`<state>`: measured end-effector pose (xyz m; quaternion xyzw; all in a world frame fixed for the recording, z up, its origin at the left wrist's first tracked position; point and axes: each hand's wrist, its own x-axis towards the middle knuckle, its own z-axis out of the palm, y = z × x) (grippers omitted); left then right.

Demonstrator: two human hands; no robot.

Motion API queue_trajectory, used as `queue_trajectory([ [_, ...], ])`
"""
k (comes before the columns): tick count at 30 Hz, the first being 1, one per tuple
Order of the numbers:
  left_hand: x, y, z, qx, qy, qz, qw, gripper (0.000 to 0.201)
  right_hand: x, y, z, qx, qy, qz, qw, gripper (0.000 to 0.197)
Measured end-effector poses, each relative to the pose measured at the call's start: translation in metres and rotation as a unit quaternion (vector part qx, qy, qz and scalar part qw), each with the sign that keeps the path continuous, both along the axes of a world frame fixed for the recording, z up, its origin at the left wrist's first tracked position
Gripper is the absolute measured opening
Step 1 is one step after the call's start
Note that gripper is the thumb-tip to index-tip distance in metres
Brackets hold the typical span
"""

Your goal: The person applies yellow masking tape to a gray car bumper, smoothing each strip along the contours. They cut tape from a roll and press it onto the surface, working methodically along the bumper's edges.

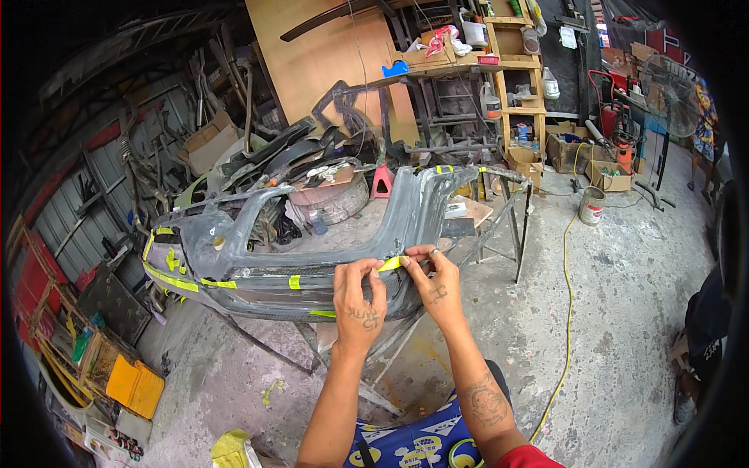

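Between both my hands stretches a short strip of yellow-green masking tape. My left hand pinches its left end between thumb and fingers. At the other end, the fingertips of my right hand are closed on the strip. Right behind the tape is a grey car bumper, propped on a metal stand. More pieces of the same tape stick to it, on its left end, along its front face and at its far right top. Whether the strip I hold touches the bumper, I cannot tell.
Black metal stand legs angle down to the concrete floor. A yellow cord runs along the floor at the right, near a white bucket. Car parts are piled behind the bumper. A wooden shelf stands at the back. Someone in dark clothing is at the right edge.
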<state>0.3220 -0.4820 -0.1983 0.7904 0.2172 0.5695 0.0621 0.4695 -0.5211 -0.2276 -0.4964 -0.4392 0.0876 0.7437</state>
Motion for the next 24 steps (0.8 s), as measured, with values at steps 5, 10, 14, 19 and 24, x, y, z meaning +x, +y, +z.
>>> queue_trajectory([
  [5,0.001,0.0,0.0,-0.014,-0.01,-0.006,1.0,0.019,0.0,-0.001,0.001,-0.012,-0.002,0.003,1.0,0.019],
  [10,0.002,0.0,0.0,-0.024,-0.012,-0.003,1.0,0.02,0.0,0.0,0.0,-0.011,-0.011,-0.003,1.0,0.018],
  [14,0.002,0.001,-0.001,0.011,0.025,0.02,0.999,0.021,0.002,-0.001,0.001,-0.02,-0.009,-0.001,1.0,0.018],
  [19,0.0,-0.009,0.006,0.025,0.06,0.059,0.996,0.022,0.001,0.0,0.001,-0.012,0.008,0.01,1.0,0.017],
  [24,-0.001,-0.01,0.006,0.026,0.063,0.074,0.995,0.025,0.001,-0.002,0.003,-0.024,0.007,0.005,1.0,0.017],
])
